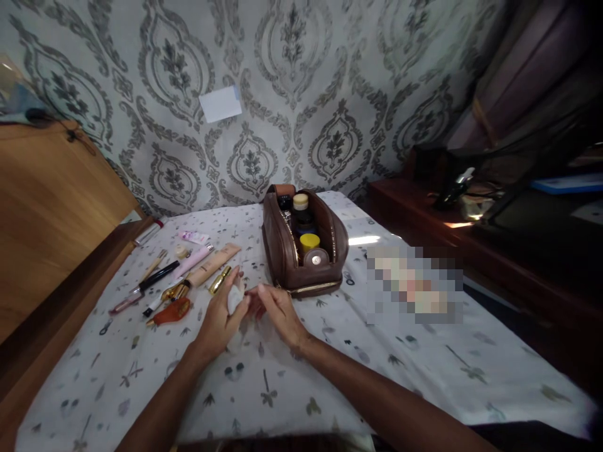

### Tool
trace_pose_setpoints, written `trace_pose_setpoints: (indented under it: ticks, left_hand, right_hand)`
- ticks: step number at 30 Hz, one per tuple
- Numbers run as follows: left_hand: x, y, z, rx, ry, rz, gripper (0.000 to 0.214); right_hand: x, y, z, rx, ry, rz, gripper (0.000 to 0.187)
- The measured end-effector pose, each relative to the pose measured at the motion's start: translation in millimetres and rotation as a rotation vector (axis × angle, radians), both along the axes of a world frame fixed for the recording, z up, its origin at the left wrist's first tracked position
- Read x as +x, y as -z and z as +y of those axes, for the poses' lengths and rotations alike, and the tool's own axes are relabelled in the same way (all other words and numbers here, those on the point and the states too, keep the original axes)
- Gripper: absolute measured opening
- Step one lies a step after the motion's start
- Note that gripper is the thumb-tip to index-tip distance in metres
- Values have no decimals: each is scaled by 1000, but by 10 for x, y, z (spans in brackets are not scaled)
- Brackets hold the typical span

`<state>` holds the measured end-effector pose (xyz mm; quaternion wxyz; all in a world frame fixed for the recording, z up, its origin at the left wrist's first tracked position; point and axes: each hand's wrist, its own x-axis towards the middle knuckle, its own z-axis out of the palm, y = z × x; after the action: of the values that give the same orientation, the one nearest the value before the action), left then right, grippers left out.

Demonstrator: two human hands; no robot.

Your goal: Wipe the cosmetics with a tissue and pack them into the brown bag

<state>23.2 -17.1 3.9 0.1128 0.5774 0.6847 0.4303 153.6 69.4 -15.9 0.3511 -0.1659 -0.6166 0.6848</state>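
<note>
My left hand (pixel 219 323) is above the cloth in the middle, its fingers closed around a thin white sheet-like thing (pixel 235 296), perhaps a tissue. Close against it is my right hand (pixel 281 317), fingers bent toward the left fingertips; they are smeared, so I cannot tell whether they grip the sheet too. Just beyond the hands stands a brown leather toiletry bag (pixel 306 276), unzipped, with several bottles and a yellow-lidded jar (pixel 309 242) inside. Nearest my left fingers lies a gold tube (pixel 220 280). Left of it are a beige squeeze tube (pixel 214 266) and an amber bottle (pixel 173 312).
The patterned white cloth (pixel 268 383) covers the table. More cosmetics lie at left, among them a black tube (pixel 159 276) and a lilac tube (pixel 193 261). A pixelated patch hides something at right. Wooden furniture (pixel 56 176) borders the left; a patterned wall (pixel 254 81) rises behind.
</note>
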Motion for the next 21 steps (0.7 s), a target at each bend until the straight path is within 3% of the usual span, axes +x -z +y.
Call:
trace_pose_setpoints:
  ticks: [3,9,13,17,21]
  left_hand:
    - [-44,-31,-22,-34,47,-204,56]
    - [-24,-21,-37,-17,84,-249,50]
    - [-9,2,-37,-25,52,-313,50]
    - [-75,97,-44,-25,-27,-314,49]
    - [-149,183,-86,-14,-91,-358,47]
  right_hand:
    - [-3,0,15,12,-3,17,45]
    - [-9,-14,60,-102,-104,8,60]
    - [-16,-32,69,-127,-55,28,63]
    - [7,-90,73,43,-16,9,41]
    - [112,-300,60,208,20,-14,39]
